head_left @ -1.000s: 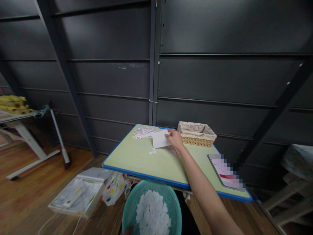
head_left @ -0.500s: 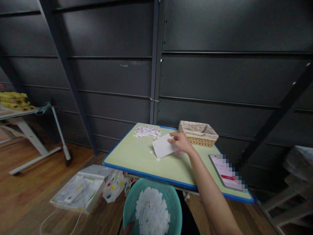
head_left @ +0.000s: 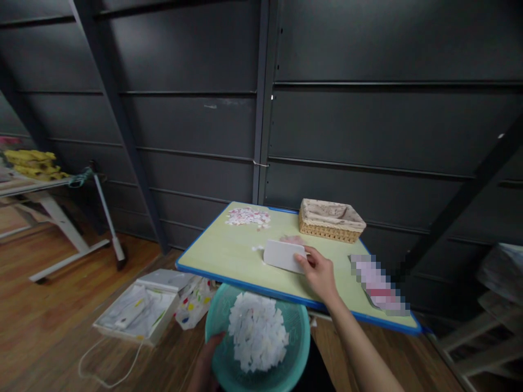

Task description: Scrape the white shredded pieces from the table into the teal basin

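Observation:
My right hand (head_left: 319,270) pinches a white card (head_left: 283,256) with rounded corners, held tilted just over the pale green tabletop (head_left: 229,253). Beside the card lie a few small white pieces (head_left: 257,248), and a pinkish patch of pieces (head_left: 292,239) shows behind it. My left hand (head_left: 213,348) grips the left side of a green plastic basket (head_left: 301,354), its thumb over the rim. Inside that basket, below the table's front edge, is a heap of small white pieces (head_left: 258,332). Another pile of white and pink pieces (head_left: 247,216) lies at the table's far left.
A wicker basket with a cloth lining (head_left: 332,220) stands at the table's back right. Near the right edge lies a partly blurred flat device (head_left: 378,286). An open white box (head_left: 137,310) and a spotted bag (head_left: 194,305) are on the floor at left. A dark panel wall (head_left: 196,125) rises behind.
My right hand has drawn the card toward me and slightly right, tipping it flatter in view. My left hand shows more at the basket's rim, and the basket sits a little higher.

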`<control>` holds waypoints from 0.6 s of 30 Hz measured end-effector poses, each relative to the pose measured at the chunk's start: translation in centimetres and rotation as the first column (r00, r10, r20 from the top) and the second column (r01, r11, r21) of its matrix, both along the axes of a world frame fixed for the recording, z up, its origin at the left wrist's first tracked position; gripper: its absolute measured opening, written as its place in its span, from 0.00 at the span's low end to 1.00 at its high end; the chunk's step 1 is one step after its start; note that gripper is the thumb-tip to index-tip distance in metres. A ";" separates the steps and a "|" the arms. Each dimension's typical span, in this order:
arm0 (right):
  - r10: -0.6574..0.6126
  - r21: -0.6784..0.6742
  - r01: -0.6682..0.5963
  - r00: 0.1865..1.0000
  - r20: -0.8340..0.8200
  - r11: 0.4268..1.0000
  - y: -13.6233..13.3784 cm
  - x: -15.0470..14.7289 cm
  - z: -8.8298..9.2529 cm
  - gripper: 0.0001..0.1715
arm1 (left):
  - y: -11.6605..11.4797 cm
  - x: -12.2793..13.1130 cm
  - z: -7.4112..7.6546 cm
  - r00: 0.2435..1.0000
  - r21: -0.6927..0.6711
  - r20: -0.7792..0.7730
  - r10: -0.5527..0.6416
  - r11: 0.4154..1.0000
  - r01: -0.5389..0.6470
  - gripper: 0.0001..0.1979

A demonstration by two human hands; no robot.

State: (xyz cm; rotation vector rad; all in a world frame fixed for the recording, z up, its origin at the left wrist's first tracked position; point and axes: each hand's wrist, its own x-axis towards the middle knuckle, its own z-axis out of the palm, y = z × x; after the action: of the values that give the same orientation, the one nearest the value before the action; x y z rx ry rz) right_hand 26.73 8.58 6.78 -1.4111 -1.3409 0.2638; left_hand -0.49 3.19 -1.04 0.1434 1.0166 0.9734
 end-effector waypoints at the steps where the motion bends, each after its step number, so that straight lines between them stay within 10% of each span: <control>1: -0.009 0.008 0.009 1.000 -0.010 1.000 -0.1 0.0 -0.2 0.20 | -0.1 -0.1 0.3 1.000 -0.002 0.008 0.002 1.000 -0.002 0.29; 18: 0.005 0.068 -0.014 0.991 0.131 0.998 -1.9 -1.1 -1.2 0.12 | -1.0 -1.2 3.0 0.989 0.103 -0.145 -0.020 0.994 0.035 0.34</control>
State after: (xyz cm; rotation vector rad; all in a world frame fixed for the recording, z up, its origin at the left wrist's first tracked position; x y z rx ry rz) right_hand 25.67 6.64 5.57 -1.3842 -1.4501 0.1319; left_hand -1.70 2.18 1.95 0.3183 1.0927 1.0024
